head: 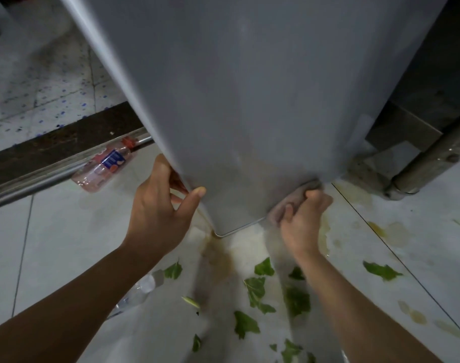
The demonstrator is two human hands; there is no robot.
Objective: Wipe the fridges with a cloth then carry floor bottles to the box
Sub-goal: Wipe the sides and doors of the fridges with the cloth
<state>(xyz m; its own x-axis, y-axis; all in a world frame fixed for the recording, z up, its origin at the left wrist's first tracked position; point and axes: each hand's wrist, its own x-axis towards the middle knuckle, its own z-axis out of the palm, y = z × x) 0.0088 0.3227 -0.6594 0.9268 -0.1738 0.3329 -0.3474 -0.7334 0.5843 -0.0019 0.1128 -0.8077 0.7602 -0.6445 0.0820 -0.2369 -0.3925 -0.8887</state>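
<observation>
A grey fridge [249, 100] fills the upper middle of the view, its bottom corner low near the floor. My left hand [160, 205] grips the fridge's left edge, thumb on the front face. My right hand [302, 221] presses a crumpled pinkish-grey cloth [278, 208] against the fridge's lower right edge. A pink-tinted plastic bottle [103, 167] with a red cap and blue label lies on the floor to the left, against a metal rail. A clear bottle [139, 292] lies on the floor partly under my left forearm.
Green leaves [255, 289] are scattered over the white floor tiles below the fridge, with yellowish stains [383, 229] to the right. A metal rail [40, 179] and dark sill run along the left. A steel leg and pipe [420, 166] stand at the right.
</observation>
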